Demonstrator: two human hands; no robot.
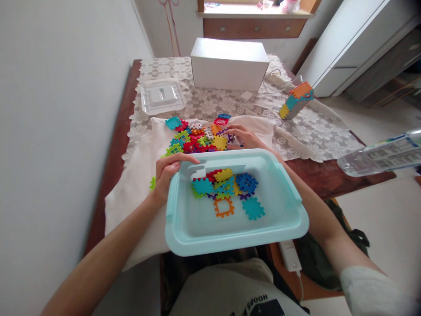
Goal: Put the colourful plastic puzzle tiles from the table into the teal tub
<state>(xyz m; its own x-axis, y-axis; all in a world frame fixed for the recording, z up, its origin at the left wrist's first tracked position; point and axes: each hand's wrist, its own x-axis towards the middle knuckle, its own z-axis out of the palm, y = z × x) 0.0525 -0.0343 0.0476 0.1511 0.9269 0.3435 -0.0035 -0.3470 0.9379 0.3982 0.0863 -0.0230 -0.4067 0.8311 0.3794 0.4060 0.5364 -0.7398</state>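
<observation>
My left hand point(166, 173) is closed on the far left corner of a light teal plastic bin point(204, 235), with its fingers over the rim. The bin tilts toward me above the table's near edge. Inside lie several interlocking plastic tiles, among them an orange square frame point(216, 209), a turquoise tile point(253, 208) and blue window tiles point(246, 183). Beyond the bin, my right hand point(245, 137) reaches over the right side of a heap of colourful tiles point(194, 142). Its fingers are apart and bent, touching or just above the tiles; the bin's rim partly hides it.
A white cloth point(134, 202) lies under the heap. Farther back are a clear plastic lid point(162, 97) and a white box point(228, 66). At right stand a built tile block point(296, 101) and a plastic bottle point(381, 153). A wall point(66, 109) borders the table's left side.
</observation>
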